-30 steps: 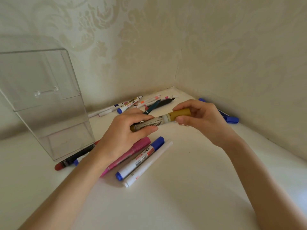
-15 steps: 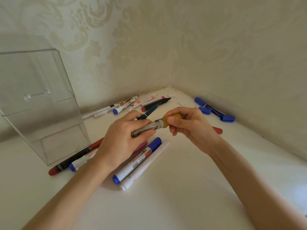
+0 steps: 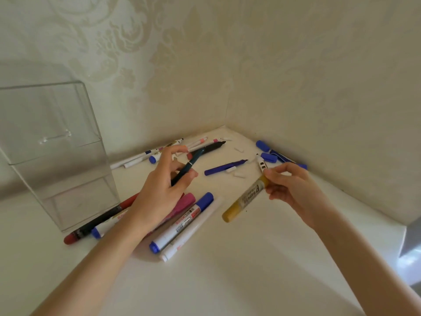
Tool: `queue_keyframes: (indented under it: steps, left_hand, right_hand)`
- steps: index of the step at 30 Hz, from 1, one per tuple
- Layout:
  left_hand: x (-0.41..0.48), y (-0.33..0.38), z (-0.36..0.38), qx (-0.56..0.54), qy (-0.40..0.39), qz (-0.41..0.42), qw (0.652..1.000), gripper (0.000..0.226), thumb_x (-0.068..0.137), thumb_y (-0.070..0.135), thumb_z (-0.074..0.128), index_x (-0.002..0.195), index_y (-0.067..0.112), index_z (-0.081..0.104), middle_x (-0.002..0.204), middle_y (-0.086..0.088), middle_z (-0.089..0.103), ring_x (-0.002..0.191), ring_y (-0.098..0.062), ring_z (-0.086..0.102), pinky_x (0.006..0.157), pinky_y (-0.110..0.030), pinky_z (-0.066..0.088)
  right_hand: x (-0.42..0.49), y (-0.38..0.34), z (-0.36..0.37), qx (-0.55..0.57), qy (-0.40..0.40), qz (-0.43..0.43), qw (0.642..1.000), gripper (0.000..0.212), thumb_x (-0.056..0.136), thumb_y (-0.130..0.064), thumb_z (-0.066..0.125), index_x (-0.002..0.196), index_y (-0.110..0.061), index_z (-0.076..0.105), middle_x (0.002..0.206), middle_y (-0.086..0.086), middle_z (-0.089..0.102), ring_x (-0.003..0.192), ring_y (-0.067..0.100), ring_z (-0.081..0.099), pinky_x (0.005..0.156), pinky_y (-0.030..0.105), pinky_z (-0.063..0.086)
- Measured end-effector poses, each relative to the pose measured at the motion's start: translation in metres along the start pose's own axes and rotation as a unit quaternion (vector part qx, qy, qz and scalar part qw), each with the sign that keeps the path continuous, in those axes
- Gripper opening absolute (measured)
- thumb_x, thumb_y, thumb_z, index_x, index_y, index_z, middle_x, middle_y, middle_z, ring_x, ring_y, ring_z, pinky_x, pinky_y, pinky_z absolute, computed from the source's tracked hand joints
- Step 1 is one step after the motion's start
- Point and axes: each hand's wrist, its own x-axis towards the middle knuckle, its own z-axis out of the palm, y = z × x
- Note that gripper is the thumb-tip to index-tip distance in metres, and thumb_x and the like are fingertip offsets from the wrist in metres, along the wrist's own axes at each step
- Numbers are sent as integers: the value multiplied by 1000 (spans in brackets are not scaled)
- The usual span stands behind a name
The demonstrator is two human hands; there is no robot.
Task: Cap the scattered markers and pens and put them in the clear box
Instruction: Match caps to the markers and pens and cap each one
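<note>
Yellow marker [image 3: 246,198] pinched in right hand [image 3: 293,188] | teal pen [image 3: 191,163] gripped in left hand [image 3: 159,190] | clear box [image 3: 57,156] left of hands

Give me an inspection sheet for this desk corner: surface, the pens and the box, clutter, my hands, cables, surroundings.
Surface: white tabletop, with pens scattered toward the corner.
Job's things: clear box upright at the left, no pens seen inside; purple pen lying uncapped; blue marker and pink marker lying by the left forearm.
Clutter: loose blue caps by the right wall; small white caps near the purple pen.
Hands: left hand grips a teal pen; right hand pinches the upper end of a yellow marker, whose lower end points down at the tabletop.
Cables: nothing seen.
Surroundings: patterned cream walls meeting in a corner.
</note>
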Motion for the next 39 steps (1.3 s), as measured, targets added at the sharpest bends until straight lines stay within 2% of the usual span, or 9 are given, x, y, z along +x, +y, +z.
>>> queue_keyframes:
  steps: [4,7,14,20,23,27,31,36,39]
  left_hand:
    - [2,-6,-2,55,19,-10,998,24,93,21,50,116,23,52,93,14,66,79,6,61,64,-4,45]
    - [5,-8,-7,68,75,-23,995,18,92,20,51,109,22,55,92,11,66,66,-1,58,65,-14,46]
    - [5,-13,-11,102,109,-64,987,19,87,20,59,106,24,61,97,12,64,78,-4,59,65,-15,41]
    - [5,-13,-14,105,147,-78,981,15,89,21,57,103,21,63,87,12,63,78,-7,62,65,-15,40]
    - [7,-15,-15,105,166,-89,976,16,90,21,56,104,18,63,84,7,62,78,-12,62,64,-19,42]
    - [8,-22,-18,126,205,-111,964,15,87,22,61,100,15,62,89,5,63,80,-13,60,70,-26,43]
    - [9,-25,-19,163,187,-115,962,5,87,21,61,91,21,61,81,12,60,79,-13,60,72,-34,49]
    - [14,-27,-15,210,154,-90,961,8,89,23,58,95,22,62,87,11,63,71,-4,56,60,-21,38]
    - [23,-26,-13,252,143,-100,952,16,90,26,55,103,24,63,99,10,65,84,-10,58,67,-26,39]
  right_hand:
    - [-7,10,8,-125,24,47,991,21,81,-20,70,84,-9,53,77,11,66,57,16,51,48,26,41]
    - [-9,15,26,-221,22,63,973,26,79,-38,70,86,-19,54,79,1,63,65,12,51,54,24,37]
    - [-11,24,67,-432,-11,-26,901,33,82,-60,51,93,-29,49,92,-7,53,87,10,53,75,26,48]
    - [-8,21,74,-541,-1,-106,834,52,84,-66,37,100,-21,55,91,-4,59,88,13,55,76,29,47]
    - [8,17,55,-521,97,-139,837,47,89,-59,38,100,-19,60,91,0,65,86,17,57,70,30,46]
    - [54,15,20,-616,226,-131,743,35,93,-36,43,93,-7,63,100,13,65,98,32,51,80,36,37]
    - [68,26,19,-624,210,-80,748,40,93,-43,41,95,-7,60,102,12,64,106,32,47,89,39,34]
    - [64,29,25,-632,195,-128,739,26,91,-28,48,99,-7,60,91,12,66,96,30,51,82,36,34]
    - [55,22,33,-515,166,-151,827,25,91,-29,50,101,-8,59,89,5,65,86,24,56,70,32,40]
